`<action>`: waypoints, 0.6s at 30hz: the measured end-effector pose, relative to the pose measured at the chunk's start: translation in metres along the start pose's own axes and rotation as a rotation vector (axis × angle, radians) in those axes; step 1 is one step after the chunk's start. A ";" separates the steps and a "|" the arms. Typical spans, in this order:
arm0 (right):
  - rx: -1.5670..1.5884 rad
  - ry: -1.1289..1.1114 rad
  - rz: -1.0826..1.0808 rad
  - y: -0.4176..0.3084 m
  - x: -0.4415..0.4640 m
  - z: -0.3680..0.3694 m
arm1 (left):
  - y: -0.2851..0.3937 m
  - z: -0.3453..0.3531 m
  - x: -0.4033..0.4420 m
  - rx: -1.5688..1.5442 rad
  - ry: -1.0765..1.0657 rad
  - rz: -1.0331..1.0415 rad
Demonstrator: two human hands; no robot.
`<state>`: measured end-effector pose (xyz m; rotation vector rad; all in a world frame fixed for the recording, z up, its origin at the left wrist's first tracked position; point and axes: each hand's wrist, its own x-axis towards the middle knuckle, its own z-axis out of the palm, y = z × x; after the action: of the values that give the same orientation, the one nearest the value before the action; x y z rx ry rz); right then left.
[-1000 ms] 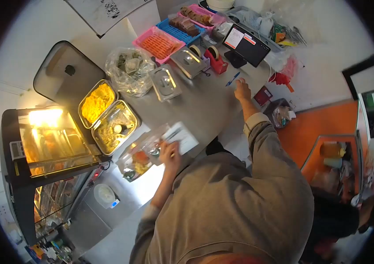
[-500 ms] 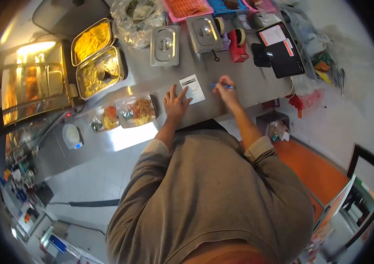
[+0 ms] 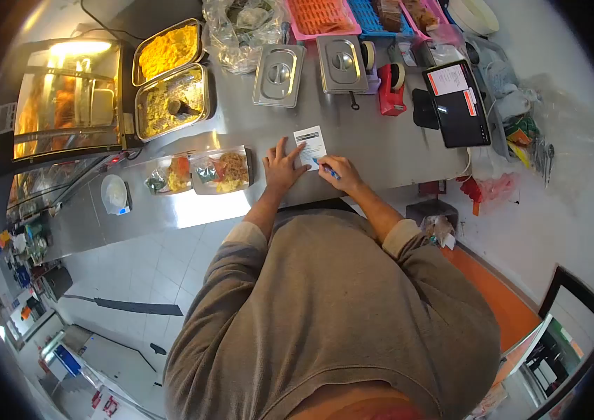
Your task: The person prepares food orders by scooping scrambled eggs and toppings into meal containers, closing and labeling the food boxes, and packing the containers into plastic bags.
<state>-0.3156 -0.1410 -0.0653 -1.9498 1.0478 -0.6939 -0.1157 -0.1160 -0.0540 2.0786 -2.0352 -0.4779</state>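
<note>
A small printed paper slip (image 3: 312, 140) lies on the steel counter in front of me. My left hand (image 3: 283, 168) rests at its left side with fingers spread, the fingertips touching the slip's edge. In my right hand (image 3: 342, 173) is a blue pen (image 3: 330, 170), gripped between the fingers, its tip at the slip's lower right part. Left of my left hand stand two clear food containers: one with shredded brown and yellow food (image 3: 224, 171), the other (image 3: 171, 175) partly filled with yellow food and a green-and-white packet.
Two lidded steel pans (image 3: 278, 75) (image 3: 341, 63) stand behind the slip. A red tape dispenser (image 3: 391, 98) and a tablet (image 3: 459, 105) are to the right. Pans of yellow food (image 3: 169, 52) (image 3: 171, 105) sit near a lit glass warmer (image 3: 66, 105) at left. Pink and blue baskets (image 3: 321, 17) line the back.
My right hand has moved left with the pen, from beside the slip onto its lower right part. My left hand stays at the slip's left edge. The whole view has shifted slightly.
</note>
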 end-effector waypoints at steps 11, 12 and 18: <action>-0.609 0.054 -0.145 0.001 0.068 0.012 | -0.022 -0.025 -0.055 -0.121 0.174 0.163; -0.604 0.089 -0.157 -0.009 0.076 0.012 | -0.038 -0.041 -0.073 -0.218 0.235 0.163; 0.095 -0.117 -0.181 -0.173 0.148 0.051 | -0.193 -0.037 -0.124 -0.591 0.619 -0.745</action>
<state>-0.1295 -0.1890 0.0673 -1.9925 0.7608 -0.7052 0.0772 0.0112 -0.0775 2.1397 -0.6472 -0.3926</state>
